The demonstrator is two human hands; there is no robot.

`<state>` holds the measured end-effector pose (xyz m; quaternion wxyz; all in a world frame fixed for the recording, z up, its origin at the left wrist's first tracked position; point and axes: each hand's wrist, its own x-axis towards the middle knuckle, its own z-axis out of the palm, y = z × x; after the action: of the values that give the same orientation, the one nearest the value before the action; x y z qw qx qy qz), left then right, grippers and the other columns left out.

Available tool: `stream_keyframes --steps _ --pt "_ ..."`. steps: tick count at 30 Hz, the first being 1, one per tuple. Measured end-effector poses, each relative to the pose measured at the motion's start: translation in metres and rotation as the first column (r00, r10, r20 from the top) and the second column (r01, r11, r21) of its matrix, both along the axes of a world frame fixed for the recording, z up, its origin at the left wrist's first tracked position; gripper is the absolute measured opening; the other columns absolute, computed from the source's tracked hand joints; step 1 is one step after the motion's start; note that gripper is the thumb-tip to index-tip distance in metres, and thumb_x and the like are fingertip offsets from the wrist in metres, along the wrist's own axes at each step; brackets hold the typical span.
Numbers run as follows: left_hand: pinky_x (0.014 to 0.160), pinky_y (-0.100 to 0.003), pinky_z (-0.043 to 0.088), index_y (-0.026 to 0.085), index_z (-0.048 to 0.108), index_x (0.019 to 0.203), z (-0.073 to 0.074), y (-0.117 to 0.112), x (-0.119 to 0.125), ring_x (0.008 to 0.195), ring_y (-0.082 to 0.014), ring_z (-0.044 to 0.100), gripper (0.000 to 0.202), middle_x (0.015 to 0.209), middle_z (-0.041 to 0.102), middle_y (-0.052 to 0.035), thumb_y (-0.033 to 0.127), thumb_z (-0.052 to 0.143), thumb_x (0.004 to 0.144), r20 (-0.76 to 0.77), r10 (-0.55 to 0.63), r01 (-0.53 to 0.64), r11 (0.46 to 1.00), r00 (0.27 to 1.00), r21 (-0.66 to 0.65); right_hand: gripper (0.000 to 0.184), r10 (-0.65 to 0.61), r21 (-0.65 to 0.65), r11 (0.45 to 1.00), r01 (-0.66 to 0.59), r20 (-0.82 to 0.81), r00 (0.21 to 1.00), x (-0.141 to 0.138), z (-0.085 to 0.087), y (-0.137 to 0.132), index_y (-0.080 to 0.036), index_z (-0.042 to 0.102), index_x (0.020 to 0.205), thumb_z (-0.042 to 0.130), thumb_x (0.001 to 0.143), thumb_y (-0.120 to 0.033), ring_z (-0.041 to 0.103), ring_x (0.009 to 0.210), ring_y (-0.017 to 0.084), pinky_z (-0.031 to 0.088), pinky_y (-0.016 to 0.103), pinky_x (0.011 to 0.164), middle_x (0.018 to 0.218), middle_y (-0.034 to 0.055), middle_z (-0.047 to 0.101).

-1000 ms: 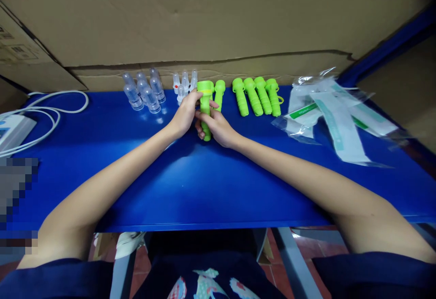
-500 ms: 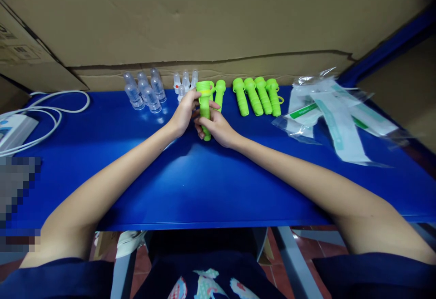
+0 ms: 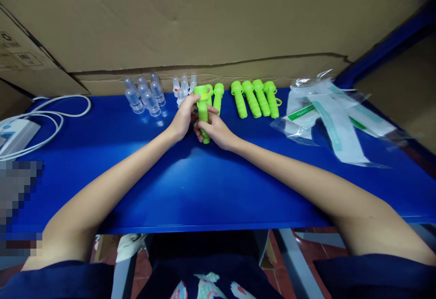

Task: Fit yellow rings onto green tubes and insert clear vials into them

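Both hands hold one bright green, ridged, torch-shaped plastic tube [image 3: 203, 114], upright above the table, its wide threaded end on top. My left hand [image 3: 182, 120] pinches it just below the collar, where a yellow-green ring sits. The fingers of my right hand [image 3: 220, 129] are wrapped round the lower handle. Just behind them lie two similar green tubes [image 3: 218, 97], one partly hidden by the held tube. Close behind my left hand stand several small clear-and-white cone-shaped pieces [image 3: 184, 83], one with a red dot.
On the blue table [image 3: 184, 190], several clear threaded domes [image 3: 151, 101] stand at the back left. Several more green tubes [image 3: 254, 99] lie in a row right of centre. Plastic-wrapped packets [image 3: 337, 126] are at right, a white cable [image 3: 57, 117] at left. Cardboard [image 3: 211, 22] walls the back.
The view has shifted slightly, so things at the back sit a little lower. Both hands keep their hold on the green tube, with hardly any movement.
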<state>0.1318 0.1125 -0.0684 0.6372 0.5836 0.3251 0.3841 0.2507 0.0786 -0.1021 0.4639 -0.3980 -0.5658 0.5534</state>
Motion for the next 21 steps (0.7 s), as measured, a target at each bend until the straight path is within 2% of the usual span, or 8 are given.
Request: stream_keyframes --steps 2,5,9,16,21 --pt "0.058 -0.026 0.05 0.018 0.061 0.135 0.0 0.0 -0.001 0.08 -0.0237 0.076 0.051 0.097 0.082 -0.0092 0.042 0.032 0.101 0.02 -0.021 0.021 1.0 1.0 -0.009 0.016 0.002 0.01 1.0 -0.003 0.016 1.0 0.0 0.0 0.0 -0.023 0.046 0.076 0.054 0.083 -0.011 0.05 0.046 0.009 0.044 0.023 0.047 0.055 -0.0066 0.055" --pt "0.062 -0.028 0.053 0.02 0.06 0.139 0.001 -0.001 0.0 0.084 -0.0244 0.076 0.05 0.091 0.082 -0.0068 0.039 0.035 0.101 0.005 0.013 -0.013 1.0 1.0 -0.006 0.017 0.009 0.041 0.999 -0.01 0.038 0.999 0.001 -0.001 0.0 -0.023 0.047 0.074 0.056 0.085 -0.014 0.051 0.047 0.009 0.044 0.022 0.049 0.055 -0.0058 0.055" --pt "0.06 -0.029 0.052 0.024 0.063 0.139 0.001 -0.001 0.001 0.086 -0.0259 0.075 0.053 0.083 0.082 -0.0042 0.041 0.033 0.099 -0.029 0.028 -0.029 1.0 0.999 -0.01 0.02 0.015 0.052 0.998 -0.018 0.056 0.998 0.002 0.0 -0.001 -0.022 0.047 0.071 0.056 0.086 -0.013 0.051 0.048 0.009 0.045 0.024 0.05 0.057 -0.0049 0.055" --pt "0.063 -0.029 0.052 0.023 0.066 0.135 -0.008 0.005 -0.002 0.086 -0.0242 0.076 0.051 0.093 0.083 -0.0059 0.039 0.038 0.094 -0.014 0.027 -0.026 0.996 1.0 0.087 0.018 0.012 0.037 0.999 -0.013 0.05 0.999 0.001 0.002 -0.002 -0.022 0.049 0.07 0.054 0.083 -0.01 0.052 0.047 0.009 0.045 0.023 0.049 0.056 -0.0052 0.055" --pt "0.058 -0.025 0.047 0.018 0.063 0.134 -0.008 0.003 -0.002 0.076 -0.0189 0.073 0.05 0.094 0.083 -0.0048 0.041 0.044 0.093 -0.008 0.04 -0.038 0.989 0.999 0.146 0.02 0.003 0.048 0.999 -0.005 0.033 0.999 0.002 0.001 -0.002 -0.021 0.049 0.069 0.055 0.084 -0.01 0.053 0.047 0.008 0.045 0.022 0.049 0.056 -0.005 0.055"
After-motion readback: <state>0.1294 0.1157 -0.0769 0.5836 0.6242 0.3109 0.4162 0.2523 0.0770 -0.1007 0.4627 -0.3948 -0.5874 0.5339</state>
